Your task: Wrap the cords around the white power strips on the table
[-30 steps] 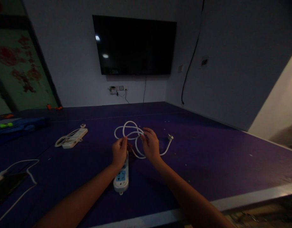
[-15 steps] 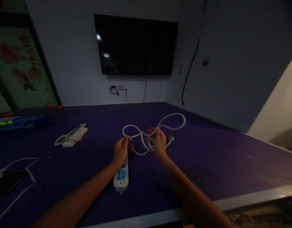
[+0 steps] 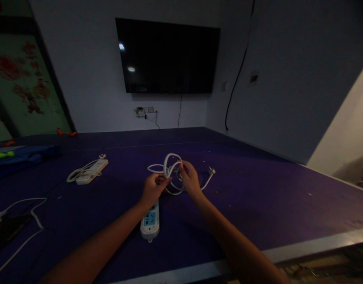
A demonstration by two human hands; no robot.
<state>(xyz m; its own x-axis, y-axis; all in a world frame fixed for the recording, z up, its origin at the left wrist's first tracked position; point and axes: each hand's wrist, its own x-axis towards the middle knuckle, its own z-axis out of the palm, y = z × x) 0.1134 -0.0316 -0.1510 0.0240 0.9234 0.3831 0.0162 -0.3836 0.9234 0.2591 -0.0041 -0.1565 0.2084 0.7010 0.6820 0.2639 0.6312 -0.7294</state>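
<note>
A white power strip point(image 3: 150, 221) with blue sockets lies on the purple table point(image 3: 258, 197) in front of me. Its white cord point(image 3: 169, 170) is gathered in loops just beyond the strip. My left hand point(image 3: 153, 188) is closed around the cord where it leaves the strip. My right hand point(image 3: 189, 178) pinches a loop of the same cord, close beside the left. The cord's plug point(image 3: 211, 171) rests on the table to the right of my hands.
A second white power strip point(image 3: 91, 172) with a coiled cord lies at the left. A loose white cable point(image 3: 27, 207) and a dark object sit at the far left edge. A blue item point(image 3: 24, 154) lies at the back left. A black screen point(image 3: 168, 56) hangs on the wall.
The wide loop that stretched to the right half a second ago has been drawn in. My right hand moved left toward the left hand, and the cord now forms a tighter bundle.
</note>
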